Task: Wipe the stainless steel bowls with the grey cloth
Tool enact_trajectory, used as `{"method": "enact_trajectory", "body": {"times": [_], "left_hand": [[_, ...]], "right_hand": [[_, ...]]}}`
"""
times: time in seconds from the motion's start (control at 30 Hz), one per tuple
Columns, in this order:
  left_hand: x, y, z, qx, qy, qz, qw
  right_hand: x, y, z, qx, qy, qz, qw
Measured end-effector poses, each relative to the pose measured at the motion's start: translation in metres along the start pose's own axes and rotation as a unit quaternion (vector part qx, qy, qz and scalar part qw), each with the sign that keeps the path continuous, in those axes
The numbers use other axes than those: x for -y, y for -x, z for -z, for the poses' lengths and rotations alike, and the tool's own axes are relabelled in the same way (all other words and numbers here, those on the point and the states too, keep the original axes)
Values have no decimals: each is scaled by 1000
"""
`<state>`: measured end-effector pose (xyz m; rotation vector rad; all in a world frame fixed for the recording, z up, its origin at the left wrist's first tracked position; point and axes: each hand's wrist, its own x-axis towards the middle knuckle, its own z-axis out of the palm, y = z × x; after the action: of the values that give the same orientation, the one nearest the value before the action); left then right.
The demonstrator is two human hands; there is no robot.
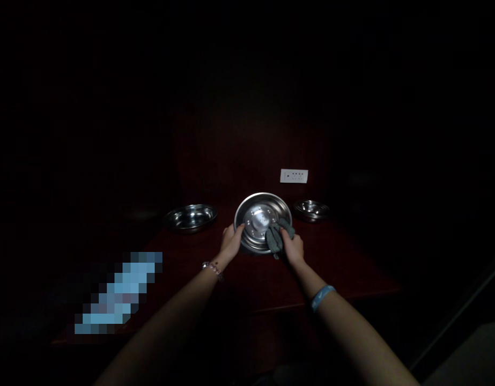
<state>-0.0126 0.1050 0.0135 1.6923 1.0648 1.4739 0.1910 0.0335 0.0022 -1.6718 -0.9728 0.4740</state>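
Note:
A round, shiny steel bowl (258, 219) is tilted up toward me above the table, its inside facing me. My left hand (231, 242) grips its left rim, thumb on the inner side and the fingers mostly hidden behind. At the lower right of the bowl, my right hand (292, 245) is closed on a dark grey-green cloth (274, 239), which lies bunched against the inside and over the rim. Whether the right fingers also grip the rim behind the cloth is hidden.
On the dark red table (335, 268), another wide steel bowl (192, 217) stands at the left and smaller stacked-looking steel bowls (311, 210) at the right. A white socket panel (294, 176) is on the back wall. A blurred-out bright blue patch (122, 292) lies front left.

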Motion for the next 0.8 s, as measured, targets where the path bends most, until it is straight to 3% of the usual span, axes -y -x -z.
{"method": "enact_trajectory", "body": {"times": [0.37, 0.8], "left_hand": [[-2, -1, 4, 10, -5, 9, 1000], [-9, 3, 3, 56, 62, 10, 996]], "right_hand": [[7, 5, 2, -27, -20, -18, 999], [1, 0, 0, -46, -78, 38, 995]]}}
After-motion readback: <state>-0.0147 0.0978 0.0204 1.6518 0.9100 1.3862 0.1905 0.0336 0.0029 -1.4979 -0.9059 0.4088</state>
